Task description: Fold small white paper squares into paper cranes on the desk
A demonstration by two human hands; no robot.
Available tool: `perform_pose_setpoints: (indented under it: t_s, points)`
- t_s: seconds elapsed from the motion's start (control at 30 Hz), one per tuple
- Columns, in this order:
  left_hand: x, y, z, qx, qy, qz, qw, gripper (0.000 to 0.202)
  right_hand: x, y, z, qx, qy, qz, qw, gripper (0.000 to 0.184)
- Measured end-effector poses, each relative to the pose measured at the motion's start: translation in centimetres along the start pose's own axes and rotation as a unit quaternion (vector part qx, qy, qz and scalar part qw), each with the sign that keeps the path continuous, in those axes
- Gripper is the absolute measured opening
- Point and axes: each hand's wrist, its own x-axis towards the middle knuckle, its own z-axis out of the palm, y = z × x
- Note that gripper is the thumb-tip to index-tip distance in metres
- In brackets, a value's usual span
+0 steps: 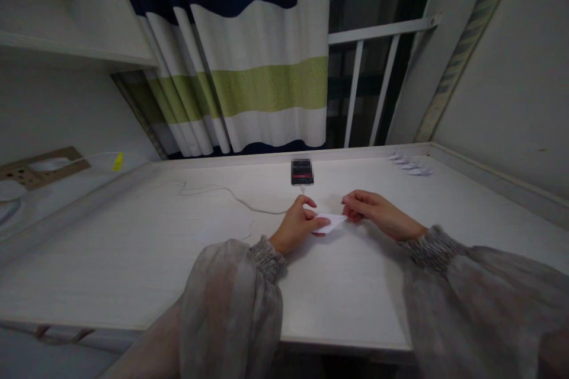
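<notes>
A small white folded paper (pixel 331 222) with a pointed end is held above the desk. My left hand (pixel 299 226) grips its left side, the thumb lying on top and fingers beneath. At the sharp right tip, my right hand (pixel 367 211) has its fingers curled together and meets the paper there; the exact contact of the fingertips is partly hidden. Just beyond my left hand, a dark phone (pixel 302 172) lies on the desk with a cable plugged into its near end.
Several small folded white paper pieces (pixel 411 164) sit in a row at the back right of the white desk (pixel 342 302). A pale cable (pixel 240 200) winds across the left side. Wall sockets (pixel 42 169) are at far left, with a striped curtain (pixel 271 86) behind.
</notes>
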Motion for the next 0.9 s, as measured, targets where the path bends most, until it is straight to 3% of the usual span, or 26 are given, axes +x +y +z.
perform_pose_setpoints:
  t_s: [0.1, 0.2, 0.47, 0.63, 0.77, 0.83, 0.9]
  points:
    - [-0.1, 0.1, 0.3, -0.006, -0.022, 0.000, 1.000, 0.043, -0.3, 0.3, 1.4, 0.048, -0.061, -0.004, 0.997, 0.039]
    - [0.0, 0.0, 0.3, -0.033, -0.040, -0.013, 0.999, 0.044, -0.3, 0.6, 1.8, 0.061, -0.084, 0.007, 0.995, 0.042]
    - [0.3, -0.2, -1.2, -0.065, -0.105, -0.065, 0.990, 0.053, -0.1, 0.4, -0.2, 0.034, -0.045, 0.004, 0.998, 0.032]
    - [0.4, 0.2, -2.4, -0.061, -0.085, -0.063, 0.993, 0.049, 0.4, 0.5, -1.6, 0.041, 0.003, -0.006, 0.999, 0.032]
    - [0.6, 0.0, -2.6, -0.025, -0.025, -0.008, 0.999, 0.042, 0.7, 1.0, -1.3, 0.027, -0.009, -0.005, 1.000, 0.031]
    - [0.6, 0.0, -2.3, 0.067, 0.006, 0.051, 0.996, 0.031, 0.7, 1.4, -0.7, 0.018, -0.023, -0.010, 1.000, 0.030]
    - [0.4, 0.0, -2.0, 0.206, 0.015, 0.122, 0.971, 0.025, 0.6, 1.7, 0.0, 0.007, -0.038, -0.011, 0.999, 0.028]
